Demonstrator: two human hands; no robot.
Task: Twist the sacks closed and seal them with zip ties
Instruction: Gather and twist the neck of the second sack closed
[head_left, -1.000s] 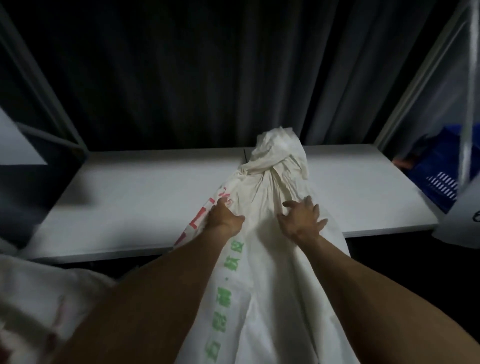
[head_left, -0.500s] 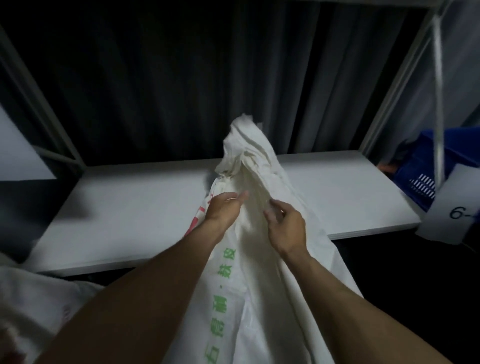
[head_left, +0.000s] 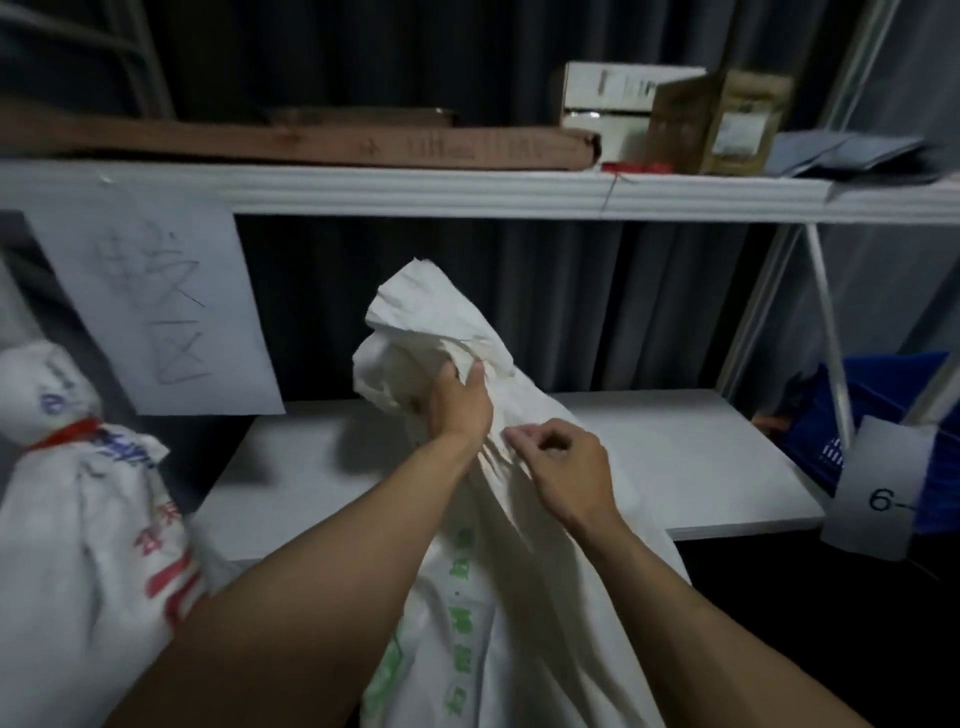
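Dark curtains are seen behind a white shelving unit (head_left: 467, 195), whose upper board carries cardboard boxes (head_left: 675, 122) and a long flat carton (head_left: 322, 143); a handwritten paper sign (head_left: 156, 312) is hung from its edge. A lower white shelf (head_left: 701, 462) is set behind the work.

At the left, a finished sack (head_left: 78, 519) is stood, its neck bound with a red tie (head_left: 67, 432).

At centre, the white sack (head_left: 519, 597) with green print is held upright in front of the lower shelf, its mouth bunched into a rough neck. That neck is clenched by the left hand (head_left: 460, 408) just below the flared top. The right hand (head_left: 566, 473) is curled lower down, with a fold of fabric seemingly pinched between thumb and fingers.

No zip tie can be made out in either hand.

For a sound closure, the loose folds should be gathered fully into the left grip, the neck wound tight in one direction, and the twist kept pinned while a tie is fetched, so that nothing unwinds.
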